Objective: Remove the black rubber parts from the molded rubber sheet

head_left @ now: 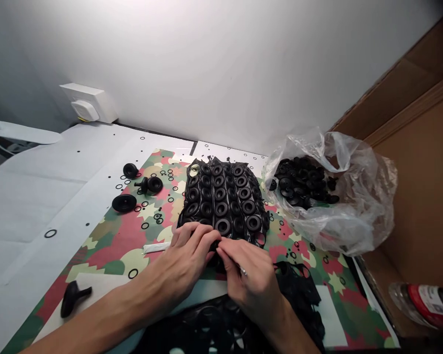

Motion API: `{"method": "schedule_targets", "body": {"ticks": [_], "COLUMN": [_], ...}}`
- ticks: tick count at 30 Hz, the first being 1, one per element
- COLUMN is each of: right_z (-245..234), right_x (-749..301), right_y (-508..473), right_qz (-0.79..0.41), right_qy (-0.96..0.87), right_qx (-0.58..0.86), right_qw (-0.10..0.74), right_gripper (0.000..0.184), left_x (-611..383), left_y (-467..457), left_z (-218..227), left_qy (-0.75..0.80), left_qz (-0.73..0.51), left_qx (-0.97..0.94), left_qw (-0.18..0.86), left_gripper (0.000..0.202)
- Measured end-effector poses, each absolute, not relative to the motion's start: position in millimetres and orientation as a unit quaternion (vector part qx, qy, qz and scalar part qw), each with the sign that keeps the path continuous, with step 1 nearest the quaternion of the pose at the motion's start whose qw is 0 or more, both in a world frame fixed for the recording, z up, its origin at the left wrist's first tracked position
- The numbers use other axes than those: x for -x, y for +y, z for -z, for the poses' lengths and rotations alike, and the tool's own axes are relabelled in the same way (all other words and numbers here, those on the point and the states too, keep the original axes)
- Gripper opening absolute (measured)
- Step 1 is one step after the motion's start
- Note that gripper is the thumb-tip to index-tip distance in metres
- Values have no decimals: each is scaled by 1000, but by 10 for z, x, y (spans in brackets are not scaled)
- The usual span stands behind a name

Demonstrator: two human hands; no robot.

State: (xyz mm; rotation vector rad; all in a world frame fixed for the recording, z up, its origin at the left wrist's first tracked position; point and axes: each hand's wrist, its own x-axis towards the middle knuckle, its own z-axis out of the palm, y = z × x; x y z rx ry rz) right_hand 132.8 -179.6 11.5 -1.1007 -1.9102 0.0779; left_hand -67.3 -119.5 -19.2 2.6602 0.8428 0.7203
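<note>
A sheet of moulded black rubber parts (221, 194), with rows of ring-shaped pieces, lies in front of me. At its near edge my left hand (194, 248) is closed, fingers bent and pinching a small black rubber piece (214, 245), mostly hidden. My right hand (249, 270) meets it there, also closed, with the tip of a slim silver-coloured tool (242, 270) showing between its fingers. The rest of that tool is covered. Below my hands lies a punched-out black rubber sheet (206, 327) with holes; another torn piece (299, 290) is beside my right wrist.
A clear plastic bag (369, 196) of black rubber parts (302, 182) stands right, by a cardboard box (421, 162). Loose plugs (124, 203), a stemmed part (74, 297) and scattered thin rings (133, 273) lie left on the camouflage-patterned mat (107, 250). A red-labelled bottle (428, 302) lies lower right.
</note>
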Motion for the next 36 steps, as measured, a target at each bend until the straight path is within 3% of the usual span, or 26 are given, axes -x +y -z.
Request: {"method": "schedule_targets", "body": {"ticks": [3, 6, 10, 16, 28, 36], "right_z": [-158, -231, -284, -205, -182, -261], "right_x": [-1345, -1376, -1423, -1476, -1480, -1334], "right_y": [-1799, -1769, -1700, -1653, -1618, -1724], "right_qz": [-63, -201, -365, -460, -482, -320], "right_qy": [-723, -598, -455, -359, -359, -529], "right_qx": [473, 554, 583, 567, 562, 581], "right_qw": [500, 542, 566, 582, 568, 529], "right_gripper": [18, 14, 29, 42, 48, 16], "left_x": [677, 686, 710, 720, 716, 682], "left_y": [-1188, -1183, -1185, -1187, -1189, -1206], "left_z": [216, 280, 350, 374, 274, 519], "left_qy": [308, 319, 324, 332, 332, 321], "left_qz": [-270, -306, -318, -320, -334, -358], "left_qx": [-902, -881, -865, -854, -850, -849], "left_qw": [136, 169, 215, 242, 235, 217], "left_gripper": [29, 26, 26, 22, 27, 36]}}
